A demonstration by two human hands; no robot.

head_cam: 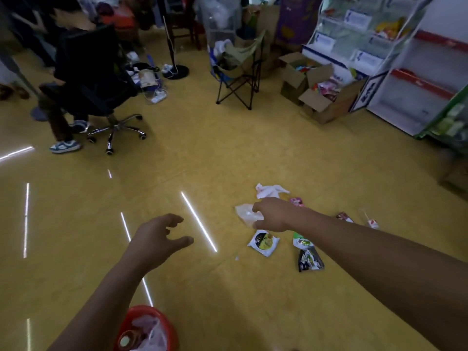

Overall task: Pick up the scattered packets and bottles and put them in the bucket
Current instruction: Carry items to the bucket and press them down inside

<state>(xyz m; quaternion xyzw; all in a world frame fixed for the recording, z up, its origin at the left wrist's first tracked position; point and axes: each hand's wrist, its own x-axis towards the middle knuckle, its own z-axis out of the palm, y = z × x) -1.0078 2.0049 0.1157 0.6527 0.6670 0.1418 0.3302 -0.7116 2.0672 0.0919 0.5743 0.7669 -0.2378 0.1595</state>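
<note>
Packets lie scattered on the yellow floor at centre right: a clear plastic packet (245, 213), a white packet with a dark round print (263, 242), a green-and-white packet (300, 241), a black packet (310, 260), small red packets (344, 217) and crumpled white wrapping (269, 190). My right hand (272, 214) reaches over the clear packet, its fingers curled down at the packet's edge; whether they grip it is hidden. My left hand (158, 238) hovers over bare floor, fingers loosely spread, holding nothing. The red bucket (168, 328) stands at the bottom edge below my left arm, with packets and a bottle inside.
A black office chair (96, 79) with a seated person's legs stands at the far left. A folding camp chair (240, 69), open cardboard boxes (319, 89) and white display shelves (405, 72) line the back and right. A small white-and-red item (372, 222) lies further right.
</note>
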